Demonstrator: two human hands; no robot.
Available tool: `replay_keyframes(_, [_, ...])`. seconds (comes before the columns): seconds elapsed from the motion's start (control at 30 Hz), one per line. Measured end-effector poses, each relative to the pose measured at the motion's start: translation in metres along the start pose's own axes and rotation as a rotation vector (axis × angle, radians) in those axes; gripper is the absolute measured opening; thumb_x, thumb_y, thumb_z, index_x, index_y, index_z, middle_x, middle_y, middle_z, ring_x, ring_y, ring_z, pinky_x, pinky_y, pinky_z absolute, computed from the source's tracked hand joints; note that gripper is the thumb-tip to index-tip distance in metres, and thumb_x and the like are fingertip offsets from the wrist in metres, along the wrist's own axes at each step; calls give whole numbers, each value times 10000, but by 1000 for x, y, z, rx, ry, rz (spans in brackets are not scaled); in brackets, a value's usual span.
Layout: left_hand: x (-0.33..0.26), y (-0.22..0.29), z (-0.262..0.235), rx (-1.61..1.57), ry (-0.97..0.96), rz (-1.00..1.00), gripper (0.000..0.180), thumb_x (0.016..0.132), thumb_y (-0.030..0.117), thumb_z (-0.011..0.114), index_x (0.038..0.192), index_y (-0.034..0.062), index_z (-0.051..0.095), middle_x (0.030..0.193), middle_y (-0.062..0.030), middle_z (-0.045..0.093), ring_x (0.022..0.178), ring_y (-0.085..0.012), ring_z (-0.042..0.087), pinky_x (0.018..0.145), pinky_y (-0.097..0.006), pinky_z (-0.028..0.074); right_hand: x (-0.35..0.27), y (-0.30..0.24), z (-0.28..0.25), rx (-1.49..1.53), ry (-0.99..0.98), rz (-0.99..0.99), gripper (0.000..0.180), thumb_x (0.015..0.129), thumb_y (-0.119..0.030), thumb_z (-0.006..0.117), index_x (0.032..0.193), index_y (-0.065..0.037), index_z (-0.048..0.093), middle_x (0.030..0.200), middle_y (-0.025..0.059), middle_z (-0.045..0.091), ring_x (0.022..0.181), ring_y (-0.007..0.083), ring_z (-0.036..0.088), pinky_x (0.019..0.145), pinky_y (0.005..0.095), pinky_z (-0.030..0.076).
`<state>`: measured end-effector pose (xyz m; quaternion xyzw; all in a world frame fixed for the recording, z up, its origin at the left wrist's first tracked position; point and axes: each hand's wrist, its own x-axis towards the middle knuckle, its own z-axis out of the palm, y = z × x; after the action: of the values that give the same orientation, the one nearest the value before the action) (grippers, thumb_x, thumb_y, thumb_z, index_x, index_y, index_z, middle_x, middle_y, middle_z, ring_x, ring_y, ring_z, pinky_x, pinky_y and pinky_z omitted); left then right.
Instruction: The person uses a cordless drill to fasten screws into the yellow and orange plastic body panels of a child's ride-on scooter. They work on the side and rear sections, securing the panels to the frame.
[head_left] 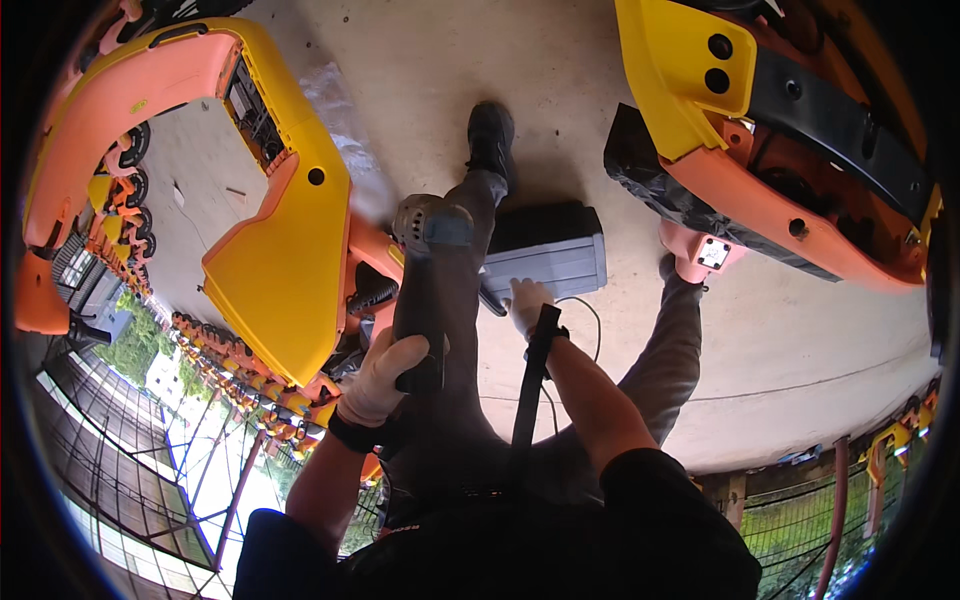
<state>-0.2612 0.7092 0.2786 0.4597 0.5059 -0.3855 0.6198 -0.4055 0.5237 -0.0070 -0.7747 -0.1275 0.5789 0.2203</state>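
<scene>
My left hand (383,378), in a pale glove, is wrapped round the lower end of a long dark power tool (420,300). This tool points away from me along my left leg, and its rounded grey head (415,222) lies at the far end; its exact kind I cannot tell. My right hand (530,305), gloved as well, rests at the near edge of a grey and black toolbox (555,262) on the floor. Its fingers look stretched and apart, with no object visible in them. A black strap (535,375) hangs in front of my right wrist.
A large yellow-and-orange machine body (285,270) stands close on the left, another (790,170) on the right. Beside the toolbox a thin dark cable (598,330) curves over the pale floor (560,60). Rows of similar orange and yellow machines (235,370) line the left background.
</scene>
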Motion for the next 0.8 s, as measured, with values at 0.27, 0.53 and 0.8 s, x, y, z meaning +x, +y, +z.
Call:
replay_keyframes(0.27, [22, -15, -30, -69, -2, 72, 594, 868, 579, 587, 1090, 29, 577, 852, -13, 542, 703, -101, 537, 643, -235, 439, 111, -35, 213, 246, -101, 253, 252, 937, -291, 535, 1006, -91, 673, 1018, 156, 696, 912, 347, 699, 728, 477, 577])
replay_keyframes(0.53, [24, -24, -62, -191, -44, 46, 716, 798, 741, 536, 913, 35, 550, 783, -52, 529, 644, -112, 516, 553, -233, 406, 98, -61, 117, 324, -74, 303, 268, 889, -207, 570, 1075, -17, 539, 938, 198, 692, 893, 373, 698, 780, 457, 575])
replay_keyframes(0.8, [39, -27, -55, -224, -126, 148, 780, 786, 802, 501, 813, 24, 543, 702, -36, 506, 582, -117, 477, 530, -239, 353, 5, -9, -2, 123, -192, 54, 220, 842, -141, 567, 1034, -33, 572, 874, 238, 674, 867, 426, 666, 745, 509, 543])
